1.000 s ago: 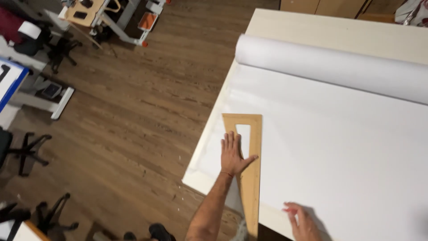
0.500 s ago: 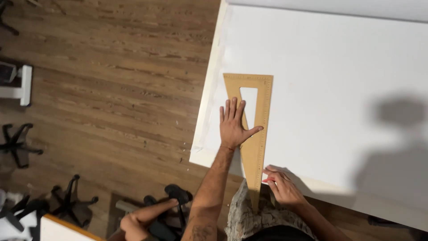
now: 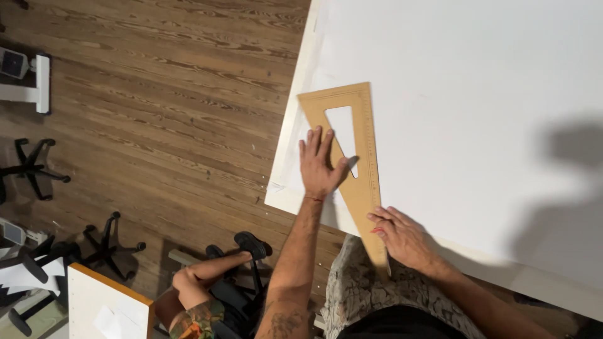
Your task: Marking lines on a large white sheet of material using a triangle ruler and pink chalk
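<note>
A large wooden triangular set square (image 3: 361, 119) with a triangular cut-out lies on a big white sheet (image 3: 465, 107) near the table's left corner. My left hand (image 3: 320, 164) presses flat on the set square, fingers spread, thumb by the cut-out. Beside the ruler's long narrow tip at the table's near edge sits my right hand (image 3: 402, 235), fingers curled around something small and reddish that touches the ruler's edge; what it is cannot be made out.
Wooden floor (image 3: 157, 94) lies left of the table. Another person's bent leg and arm (image 3: 201, 282) show below, by a black office chair. Chair bases (image 3: 34, 166) stand at the left, and a white board with a wooden edge (image 3: 107, 301) is at bottom left.
The view has tilted down and closer; the paper roll left the frame. My right hand came up to the ruler's narrow tip. The left hand stays flat on the set square.
</note>
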